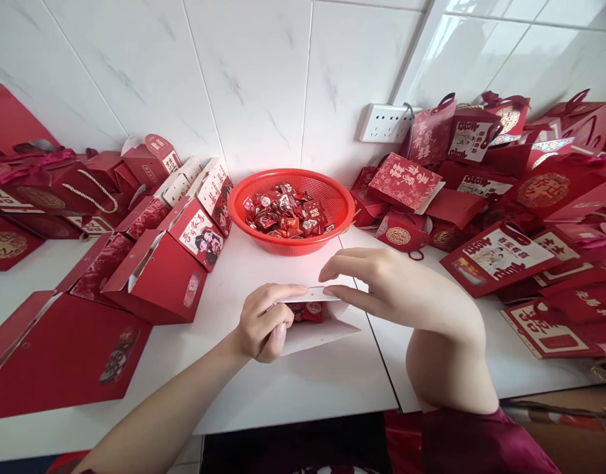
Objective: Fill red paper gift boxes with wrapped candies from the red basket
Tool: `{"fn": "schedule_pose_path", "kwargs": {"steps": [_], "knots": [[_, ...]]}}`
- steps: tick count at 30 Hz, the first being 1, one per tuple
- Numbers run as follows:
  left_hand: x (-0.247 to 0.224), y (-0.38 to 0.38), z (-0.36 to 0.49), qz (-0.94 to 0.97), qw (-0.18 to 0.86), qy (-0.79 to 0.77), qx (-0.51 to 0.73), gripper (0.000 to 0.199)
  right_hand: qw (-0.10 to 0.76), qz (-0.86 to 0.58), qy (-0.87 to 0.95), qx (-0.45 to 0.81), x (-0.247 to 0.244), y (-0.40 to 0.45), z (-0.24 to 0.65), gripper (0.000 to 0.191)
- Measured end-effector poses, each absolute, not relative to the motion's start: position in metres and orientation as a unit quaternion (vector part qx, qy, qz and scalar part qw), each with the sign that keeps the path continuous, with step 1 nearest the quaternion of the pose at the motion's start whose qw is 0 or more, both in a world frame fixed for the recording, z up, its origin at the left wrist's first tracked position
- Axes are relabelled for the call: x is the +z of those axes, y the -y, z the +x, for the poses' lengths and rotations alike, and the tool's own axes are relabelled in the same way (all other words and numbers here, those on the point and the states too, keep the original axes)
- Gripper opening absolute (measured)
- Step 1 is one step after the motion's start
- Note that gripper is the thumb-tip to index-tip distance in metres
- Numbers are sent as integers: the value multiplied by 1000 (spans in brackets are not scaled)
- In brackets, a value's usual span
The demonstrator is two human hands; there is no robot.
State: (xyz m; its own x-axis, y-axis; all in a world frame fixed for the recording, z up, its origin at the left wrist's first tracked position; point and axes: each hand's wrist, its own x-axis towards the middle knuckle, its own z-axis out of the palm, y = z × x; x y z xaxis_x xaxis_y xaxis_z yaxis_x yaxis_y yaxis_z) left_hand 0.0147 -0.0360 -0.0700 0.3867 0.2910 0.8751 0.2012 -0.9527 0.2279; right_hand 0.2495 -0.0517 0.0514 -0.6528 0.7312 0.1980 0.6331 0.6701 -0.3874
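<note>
Near the counter's front edge stands a paper candy box (327, 336), its white inner sides showing and its top unfolded. Red wrapped candies (310, 311) lie inside it, partly hidden by a flap. My left hand (267, 321) grips the box at its left side, with the fingers curled round the edge and the index finger stretched along the flap. Over the right end of that flap is my right hand (365, 280), its fingers extended and apart, one fingertip touching or very near the flap. The box's outer face is turned out of sight.
A red plastic basket (244, 232) of wrapped candies stands against the tiled wall. Red gift boxes (157, 286) stand in rows at left. More gift boxes and bags (500, 260) are piled at right, below a wall socket (388, 123). A dark seam crosses the white counter (342, 382).
</note>
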Motion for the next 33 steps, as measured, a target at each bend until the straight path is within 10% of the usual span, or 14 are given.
{"fn": "schedule_pose_path", "kwargs": {"steps": [14, 23, 33], "knots": [[-72, 11, 6, 757, 264, -300, 518, 37, 233, -491, 828, 136, 57, -7, 278, 24], [-73, 18, 6, 769, 278, -294, 494, 38, -95, -519, 793, 304, -1, -150, 219, 11], [-75, 21, 4, 779, 287, -276, 484, 34, -69, -642, 734, 212, -18, -218, 211, 30]]}}
